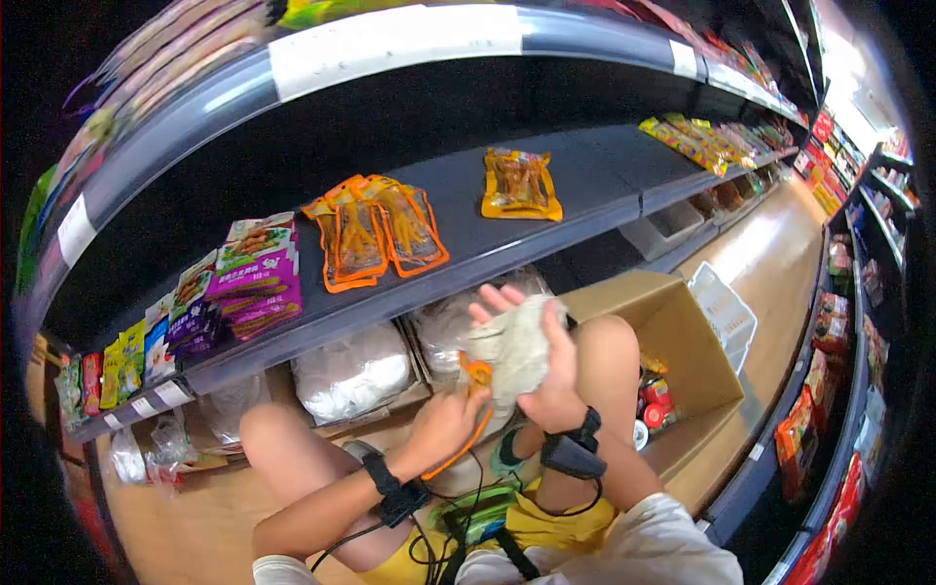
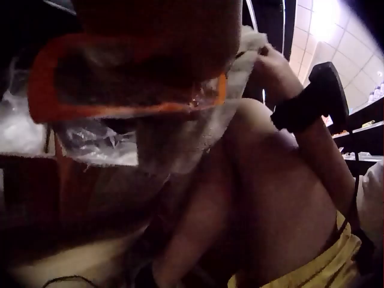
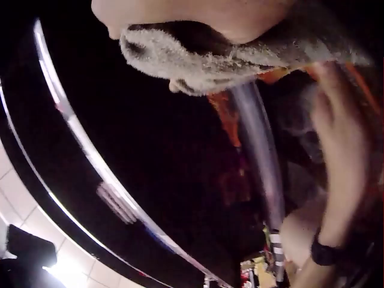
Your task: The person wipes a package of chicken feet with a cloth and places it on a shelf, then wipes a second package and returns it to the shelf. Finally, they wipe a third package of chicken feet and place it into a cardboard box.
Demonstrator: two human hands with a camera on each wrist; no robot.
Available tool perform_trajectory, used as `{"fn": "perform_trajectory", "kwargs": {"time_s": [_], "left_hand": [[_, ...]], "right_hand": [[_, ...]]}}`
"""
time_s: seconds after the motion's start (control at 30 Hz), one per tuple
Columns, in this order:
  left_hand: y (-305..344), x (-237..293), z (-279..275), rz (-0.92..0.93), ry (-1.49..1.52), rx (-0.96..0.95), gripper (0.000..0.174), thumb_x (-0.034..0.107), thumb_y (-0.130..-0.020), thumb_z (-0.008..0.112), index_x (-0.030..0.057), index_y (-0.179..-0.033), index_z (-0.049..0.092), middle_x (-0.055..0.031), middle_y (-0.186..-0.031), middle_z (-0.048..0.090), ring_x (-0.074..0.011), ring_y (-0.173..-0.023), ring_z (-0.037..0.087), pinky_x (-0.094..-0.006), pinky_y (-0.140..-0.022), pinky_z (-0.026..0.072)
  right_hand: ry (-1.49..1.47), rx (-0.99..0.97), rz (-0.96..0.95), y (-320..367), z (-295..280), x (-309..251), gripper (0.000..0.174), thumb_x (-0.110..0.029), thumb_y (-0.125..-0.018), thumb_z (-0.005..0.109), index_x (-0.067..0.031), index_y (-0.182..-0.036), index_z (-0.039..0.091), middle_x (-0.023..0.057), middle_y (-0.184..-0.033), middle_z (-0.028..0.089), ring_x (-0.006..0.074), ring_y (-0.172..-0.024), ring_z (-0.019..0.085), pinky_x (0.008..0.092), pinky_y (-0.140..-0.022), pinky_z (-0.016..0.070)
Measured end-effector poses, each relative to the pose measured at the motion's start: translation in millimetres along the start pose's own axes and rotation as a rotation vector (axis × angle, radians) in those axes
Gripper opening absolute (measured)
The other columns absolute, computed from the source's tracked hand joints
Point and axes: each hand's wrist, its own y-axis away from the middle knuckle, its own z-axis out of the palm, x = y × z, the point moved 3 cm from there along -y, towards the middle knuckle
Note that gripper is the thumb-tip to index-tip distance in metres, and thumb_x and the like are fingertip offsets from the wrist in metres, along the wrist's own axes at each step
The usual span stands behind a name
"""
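Shop aisle, head view: wood-look floor [image 1: 166, 526] at lower left; dark shelf [image 1: 595, 180] across the middle. Shelf stock: purple packets [image 1: 255, 283] at left, overlapping orange-edged packs [image 1: 375, 234] left of centre, one yellow-edged pack [image 1: 522, 185] at upper centre. Cardboard box [image 1: 707, 361] and white basket [image 1: 731, 312], lower right. Item in work: orange-rimmed packet [image 1: 476, 370], just below centre, seen nearly edge-on and gripped by your left hand [image 1: 444, 429]. Your right hand [image 1: 558, 375], to the right of it, holds a grey-white cloth [image 1: 512, 341] across the palm, thumb at the cloth's right edge, fingers behind.

Left wrist view: packet at upper left, orange rim round a dark window, contents too dim to read; your left hand masks its top. Cloth hangs at upper centre, overlapping the packet's right end; contact cannot be told.

Right wrist view: cloth at the top, between your thumb and a fingertip showing beneath it. Packet itself not clearly made out.

Handling, by judgement: packet light, film smooth and likely slippery, rim stiffer than the middle. Hold it by the orange border, thumb and fingers on opposite faces; avoid squeezing the window or straining the seal. Cloth soft, limp, grippy; keep it bunched lest it droop over the packet.
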Motion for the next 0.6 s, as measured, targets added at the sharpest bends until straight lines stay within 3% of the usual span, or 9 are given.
{"fn": "perform_trajectory", "kwargs": {"time_s": [0.03, 0.13, 0.23, 0.27, 0.3, 0.4, 0.5, 0.53, 0.6], "left_hand": [[1.9, -0.5, 6.0, -0.059, -0.028, -0.041, 0.034, 0.029, -0.097, 0.044, -0.0030, -0.098, 0.056, -0.0275, -0.070, 0.059, -0.0479, -0.065, 0.057, -0.0521, -0.060, 0.0454], [1.1, -15.0, 16.0, -0.112, 0.236, 0.140, 0.040, 0.037, -0.097, 0.045, -0.0020, -0.103, 0.055, -0.0155, -0.073, 0.063, -0.0294, -0.062, 0.062, -0.0407, -0.058, 0.0470], [-14.1, -9.5, -6.5, -0.088, 0.700, 0.289, 0.040, 0.038, -0.099, 0.044, 0.0021, -0.112, 0.053, -0.0035, -0.081, 0.061, -0.0165, -0.072, 0.059, -0.0326, -0.064, 0.0471], [-11.4, -9.0, -13.0, -0.266, 1.019, 0.237, 0.036, 0.039, -0.100, 0.042, 0.0062, -0.109, 0.055, 0.0003, -0.090, 0.056, -0.0128, -0.081, 0.055, -0.0289, -0.073, 0.0460], [-10.7, -5.5, -20.7, -0.239, 1.222, 0.259, 0.033, 0.037, -0.100, 0.043, 0.0070, -0.108, 0.055, -0.0017, -0.094, 0.057, -0.0133, -0.086, 0.056, -0.0303, -0.077, 0.0461], [-3.4, 8.1, -39.1, -0.207, 1.237, 0.118, 0.035, 0.037, -0.099, 0.045, 0.0054, -0.110, 0.054, -0.0036, -0.103, 0.057, -0.0142, -0.090, 0.056, -0.0319, -0.080, 0.0468], [-3.5, 3.2, -27.5, -0.170, 1.111, -0.069, 0.032, 0.033, -0.098, 0.048, 0.0050, -0.113, 0.053, -0.0043, -0.108, 0.056, -0.0143, -0.094, 0.056, -0.0333, -0.083, 0.0473], [-4.9, 3.9, -21.3, -0.143, 1.056, -0.122, 0.031, 0.031, -0.098, 0.049, 0.0048, -0.114, 0.053, -0.0044, -0.109, 0.056, -0.0141, -0.095, 0.055, -0.0335, -0.083, 0.0474], [-3.7, 5.8, -14.0, -0.141, 1.010, -0.172, 0.031, 0.026, -0.097, 0.052, 0.0042, -0.119, 0.052, -0.0029, -0.108, 0.057, -0.0120, -0.098, 0.055, -0.0316, -0.084, 0.0474]], "right_hand": [[-0.025, -0.043, -0.054, 2.1, 10.4, -14.6, 0.054, -0.043, -0.099, 0.036, -0.0007, -0.131, 0.035, 0.0214, -0.130, 0.049, 0.0343, -0.113, 0.054, 0.0465, -0.096, 0.0442], [0.108, -0.403, -0.145, 9.3, 3.6, -44.1, 0.053, -0.044, -0.099, 0.036, 0.0003, -0.128, 0.039, 0.0218, -0.111, 0.058, 0.0312, -0.089, 0.064, 0.0434, -0.078, 0.0529], [0.267, -0.198, -0.082, 11.7, -6.3, -34.7, 0.049, -0.042, -0.099, 0.037, 0.0007, -0.122, 0.043, 0.0196, -0.093, 0.061, 0.0278, -0.069, 0.064, 0.0399, -0.063, 0.0544], [0.404, -0.031, -0.069, 13.8, -7.4, -32.1, 0.039, -0.036, -0.099, 0.042, 0.0005, -0.113, 0.047, 0.0158, -0.088, 0.062, 0.0256, -0.067, 0.064, 0.0365, -0.062, 0.0542], [0.521, 0.023, -0.100, 10.4, -8.3, -27.7, 0.036, -0.033, -0.099, 0.044, 0.0001, -0.111, 0.048, 0.0142, -0.088, 0.062, 0.0235, -0.067, 0.064, 0.0352, -0.061, 0.0536], [0.784, 0.090, -0.194, 0.4, -19.9, -9.1, 0.021, -0.022, -0.097, 0.052, -0.0019, -0.102, 0.053, 0.0061, -0.085, 0.061, 0.0128, -0.070, 0.061, 0.0281, -0.062, 0.0502], [0.758, 0.088, 0.040, 8.2, -16.6, 10.4, 0.019, -0.019, -0.095, 0.054, -0.0016, -0.103, 0.055, 0.0054, -0.089, 0.061, 0.0109, -0.079, 0.059, 0.0272, -0.069, 0.0493], [0.943, -0.014, -0.149, 1.7, -25.5, 18.2, 0.024, -0.016, -0.092, 0.057, -0.0001, -0.110, 0.055, 0.0063, -0.097, 0.062, 0.0120, -0.092, 0.058, 0.0269, -0.080, 0.0479], [0.908, 0.019, -0.109, -0.7, -36.6, 28.0, 0.028, -0.010, -0.089, 0.052, -0.0002, -0.115, 0.056, 0.0060, -0.105, 0.062, 0.0127, -0.097, 0.058, 0.0271, -0.085, 0.0461]]}}
